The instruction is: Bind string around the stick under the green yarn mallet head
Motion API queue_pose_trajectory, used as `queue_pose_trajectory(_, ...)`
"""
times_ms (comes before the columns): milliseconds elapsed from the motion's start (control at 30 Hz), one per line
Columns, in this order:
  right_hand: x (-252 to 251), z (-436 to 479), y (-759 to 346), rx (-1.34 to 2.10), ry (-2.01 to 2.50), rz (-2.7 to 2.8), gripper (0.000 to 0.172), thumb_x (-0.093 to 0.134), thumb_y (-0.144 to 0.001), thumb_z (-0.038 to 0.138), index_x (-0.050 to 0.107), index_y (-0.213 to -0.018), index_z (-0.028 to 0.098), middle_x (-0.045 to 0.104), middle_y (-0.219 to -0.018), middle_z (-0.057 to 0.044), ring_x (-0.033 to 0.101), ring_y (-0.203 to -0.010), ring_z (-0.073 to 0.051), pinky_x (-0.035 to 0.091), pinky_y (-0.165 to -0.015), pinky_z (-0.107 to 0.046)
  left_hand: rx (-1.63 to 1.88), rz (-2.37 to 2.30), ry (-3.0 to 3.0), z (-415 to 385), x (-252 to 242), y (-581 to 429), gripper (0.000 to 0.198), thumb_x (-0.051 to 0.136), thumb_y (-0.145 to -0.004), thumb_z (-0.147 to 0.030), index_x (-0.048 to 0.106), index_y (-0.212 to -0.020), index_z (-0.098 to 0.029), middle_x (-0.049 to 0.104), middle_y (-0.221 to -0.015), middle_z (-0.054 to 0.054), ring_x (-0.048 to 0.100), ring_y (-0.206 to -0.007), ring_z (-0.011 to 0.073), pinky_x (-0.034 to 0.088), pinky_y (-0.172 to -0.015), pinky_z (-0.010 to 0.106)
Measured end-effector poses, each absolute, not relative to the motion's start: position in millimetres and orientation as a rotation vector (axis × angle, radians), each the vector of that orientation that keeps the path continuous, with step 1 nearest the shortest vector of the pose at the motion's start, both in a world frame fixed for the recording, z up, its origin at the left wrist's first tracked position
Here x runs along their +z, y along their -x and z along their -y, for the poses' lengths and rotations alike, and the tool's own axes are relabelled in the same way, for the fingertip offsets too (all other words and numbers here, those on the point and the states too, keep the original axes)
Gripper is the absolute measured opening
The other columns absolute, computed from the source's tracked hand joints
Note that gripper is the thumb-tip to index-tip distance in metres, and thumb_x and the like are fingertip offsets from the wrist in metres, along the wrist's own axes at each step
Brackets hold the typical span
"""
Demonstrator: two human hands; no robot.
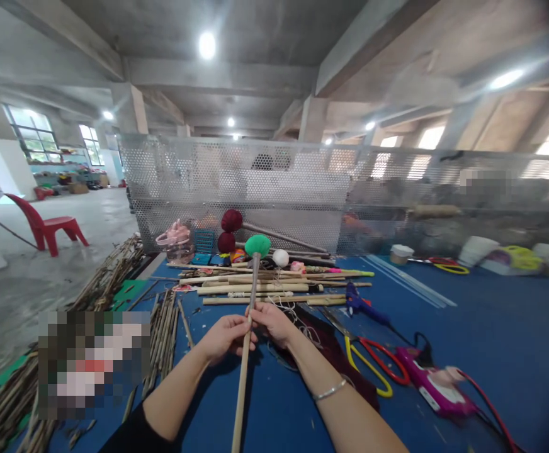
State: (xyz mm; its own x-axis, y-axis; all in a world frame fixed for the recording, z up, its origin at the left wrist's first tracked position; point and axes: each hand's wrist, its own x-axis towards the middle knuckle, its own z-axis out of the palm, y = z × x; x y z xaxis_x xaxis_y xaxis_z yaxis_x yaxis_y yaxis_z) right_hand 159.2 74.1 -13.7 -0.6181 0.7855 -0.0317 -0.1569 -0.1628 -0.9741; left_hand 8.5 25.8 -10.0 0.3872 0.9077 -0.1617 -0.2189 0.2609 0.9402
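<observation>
Both hands grip one long mallet, held up at the middle of the view. Its round green head (258,245) is at the top, and a grey sleeve or wrap covers the upper part of its pale wooden stick (243,390). Fingers of my left hand (231,333) close round the stick just below the grey part. My right hand (271,322) pinches it slightly higher, at the lower end of the grey part. Beyond lie two dark red mallet heads (232,221), a white ball (281,257) and several wooden sticks (260,289).
On the blue table (505,333), scissors (373,358), a blue glue gun (362,303) and a magenta power strip (437,384) lie at right. Dark cloth (345,358) is beside my right forearm. Bundled thin sticks (162,333) lie at left. A perforated metal screen (184,182) stands behind.
</observation>
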Motion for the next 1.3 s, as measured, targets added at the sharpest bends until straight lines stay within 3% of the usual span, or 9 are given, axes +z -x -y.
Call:
queue_pose_trajectory(167,-17.8,-78.3,-155.1,1.675,0.781,1.519,0.032,0.068,-0.062,0.041,0.054,-0.065,0.012,0.045,-0.049,0.006,0.031,-0.039,-0.003,0.02,-0.039,-0.018,0.966,-1.003,-1.055,-24.7,-9.0,-10.1,0.038,0.075,-0.052,-0.037,0.05,-0.067,-0.013,0.053,-0.051,-0.002,0.052,-0.042,0.0091,0.038,-0.04,0.018)
queue_pose_trajectory(400,-16.5,-73.2,-158.3,1.819,0.662,1.497,0.03,0.065,-0.067,0.039,0.058,-0.078,0.012,0.051,-0.057,0.003,0.038,-0.042,-0.004,0.025,-0.041,-0.017,0.78,-0.868,-1.006,-18.0,6.9,-8.3,0.035,0.071,-0.06,-0.035,0.057,-0.08,-0.011,0.063,-0.079,0.01,0.061,-0.067,0.0138,0.043,-0.052,0.019)
queue_pose_trajectory(533,-21.3,-76.7,-151.6,1.656,0.705,1.484,0.032,0.068,-0.062,0.04,0.056,-0.068,0.011,0.055,-0.061,0.001,0.047,-0.053,-0.007,0.034,-0.051,-0.019,0.819,-1.068,-1.139,-22.3,7.0,-9.7,0.037,0.072,-0.056,-0.04,0.053,-0.072,-0.012,0.059,-0.057,0.003,0.056,-0.05,0.0113,0.035,-0.042,0.017)
queue_pose_trajectory(633,-22.3,-81.8,-152.4,1.609,0.766,1.442,0.033,0.068,-0.062,0.041,0.055,-0.069,0.012,0.049,-0.053,0.004,0.039,-0.045,-0.005,0.029,-0.043,-0.017,0.845,-1.16,-1.165,-29.5,5.1,-11.4,0.037,0.073,-0.054,-0.04,0.051,-0.066,-0.012,0.055,-0.048,0.0,0.049,-0.041,0.0081,0.032,-0.039,0.017)
queue_pose_trajectory(767,-19.6,-84.6,-161.5,1.788,0.754,1.381,0.034,0.061,-0.069,0.044,0.053,-0.081,0.014,0.041,-0.046,0.008,0.018,-0.033,-0.001,0.01,-0.035,-0.017,0.826,-0.892,-0.985,-34.1,2.6,-12.1,0.032,0.069,-0.063,-0.036,0.057,-0.076,-0.01,0.063,-0.068,0.006,0.056,-0.053,0.0081,0.04,-0.049,0.017)
queue_pose_trajectory(867,-18.9,-84.2,-164.6,1.805,0.719,1.426,0.031,0.064,-0.067,0.041,0.051,-0.071,0.013,0.047,-0.05,0.005,0.028,-0.035,-0.002,0.015,-0.036,-0.017,0.794,-0.801,-0.894,-32.1,-1.7,-12.5,0.036,0.066,-0.066,-0.036,0.057,-0.089,-0.01,0.064,-0.083,0.011,0.06,-0.064,0.0115,0.044,-0.055,0.02)
queue_pose_trajectory(967,-20.2,-84.1,-162.5,1.704,0.775,1.448,0.032,0.068,-0.062,0.039,0.05,-0.063,0.013,0.046,-0.048,0.005,0.035,-0.04,-0.004,0.021,-0.04,-0.018,0.84,-0.935,-0.954,-30.4,-8.0,-12.4,0.039,0.066,-0.065,-0.041,0.055,-0.088,-0.012,0.061,-0.073,0.006,0.057,-0.056,0.0099,0.04,-0.045,0.018)
queue_pose_trajectory(1133,-23.9,-83.4,-159.0,1.611,0.839,1.474,0.033,0.072,-0.057,0.039,0.052,-0.062,0.012,0.046,-0.049,0.005,0.034,-0.044,-0.004,0.023,-0.043,-0.019,0.94,-1.034,-1.045,-30.4,-14.1,-12.6,0.041,0.075,-0.052,-0.039,0.051,-0.073,-0.014,0.05,-0.051,-0.005,0.044,-0.04,0.0048,0.032,-0.039,0.016)
queue_pose_trajectory(1300,-21.6,-74.9,-161.7,1.763,0.792,1.381,0.032,0.066,-0.065,0.041,0.054,-0.074,0.013,0.04,-0.044,0.008,0.024,-0.035,-0.002,0.014,-0.037,-0.017,0.96,-0.897,-0.991,-22.8,-9.1,-12.7,0.037,0.074,-0.055,-0.035,0.055,-0.076,-0.011,0.055,-0.06,-0.001,0.048,-0.047,0.0043,0.039,-0.049,0.018)
